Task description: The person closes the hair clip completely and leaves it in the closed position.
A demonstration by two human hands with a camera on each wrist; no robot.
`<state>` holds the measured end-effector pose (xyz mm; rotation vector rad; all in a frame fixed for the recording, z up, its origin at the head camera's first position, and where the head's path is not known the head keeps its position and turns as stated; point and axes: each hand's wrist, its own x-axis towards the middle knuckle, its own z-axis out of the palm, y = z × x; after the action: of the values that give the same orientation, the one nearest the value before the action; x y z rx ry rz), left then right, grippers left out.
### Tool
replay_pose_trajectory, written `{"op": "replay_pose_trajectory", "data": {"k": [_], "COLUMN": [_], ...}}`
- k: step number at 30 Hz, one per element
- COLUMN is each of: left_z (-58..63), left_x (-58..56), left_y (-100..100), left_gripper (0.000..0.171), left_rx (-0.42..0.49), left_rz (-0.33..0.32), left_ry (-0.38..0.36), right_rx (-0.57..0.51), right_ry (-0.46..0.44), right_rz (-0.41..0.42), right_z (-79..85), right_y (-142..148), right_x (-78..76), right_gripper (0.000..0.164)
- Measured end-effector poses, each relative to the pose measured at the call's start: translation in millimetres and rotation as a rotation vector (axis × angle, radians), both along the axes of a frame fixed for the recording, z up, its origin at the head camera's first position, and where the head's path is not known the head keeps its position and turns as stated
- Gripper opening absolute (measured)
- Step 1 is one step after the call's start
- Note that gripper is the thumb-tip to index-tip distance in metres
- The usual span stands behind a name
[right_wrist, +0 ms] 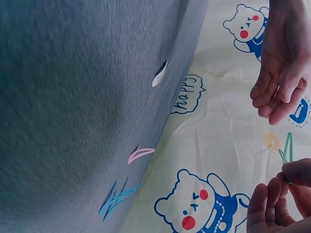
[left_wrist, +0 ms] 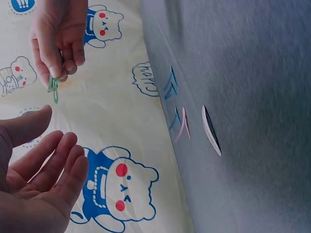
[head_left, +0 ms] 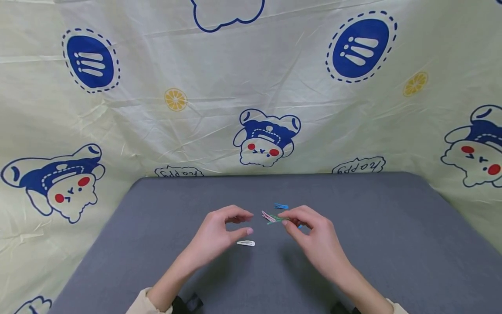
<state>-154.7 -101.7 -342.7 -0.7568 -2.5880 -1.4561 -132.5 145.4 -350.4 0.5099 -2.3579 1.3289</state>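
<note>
Between thumb and fingertips, my right hand (head_left: 315, 233) pinches a green snap hair clip (right_wrist: 290, 145) by one end, held up above the table. The clip's free end points toward my left hand, and its two prongs stand apart in the right wrist view. My left hand (head_left: 219, 233) holds nothing; its thumb and fingers are spread apart, facing the clip across a small gap. Below the hands lie a white snap hair clip (head_left: 245, 243), a pink hair clip (right_wrist: 141, 154) and blue hair clips (right_wrist: 116, 199). In the head view the green clip overlaps the pink one.
A grey cloth-covered table (head_left: 157, 226) spreads under both hands. Behind it hangs a pale printed curtain (head_left: 211, 131) with cartoon bears and lemon slices. One blue clip (head_left: 281, 206) lies farthest back; another is partly covered by my right hand in the head view.
</note>
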Motion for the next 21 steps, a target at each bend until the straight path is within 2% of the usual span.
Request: {"op": "replay_pose_trajectory", "data": {"k": [9,16,21], "left_z": [-0.9,-2.2,-2.0], "left_x": [14.0,16.6,19.5], "left_y": [6.9,11.7,13.5], "left_gripper": [0.029,0.029,0.028], "left_rx": [0.036,0.057,0.054], "left_rz": [-0.007,-0.025,-0.020], "left_ry": [-0.002,0.010,0.025], "right_rx": [-0.033,-0.060,-0.063], "right_ry": [0.042,0.120,0.107], "right_rz": [-0.023,-0.018,-0.007], "right_z": [-6.0,-12.2,-12.3], "right_y": [-2.4,-6.8,-8.2], "right_x": [16.5,19.6,21.3], "right_gripper": [0.028,0.030,0.028]}}
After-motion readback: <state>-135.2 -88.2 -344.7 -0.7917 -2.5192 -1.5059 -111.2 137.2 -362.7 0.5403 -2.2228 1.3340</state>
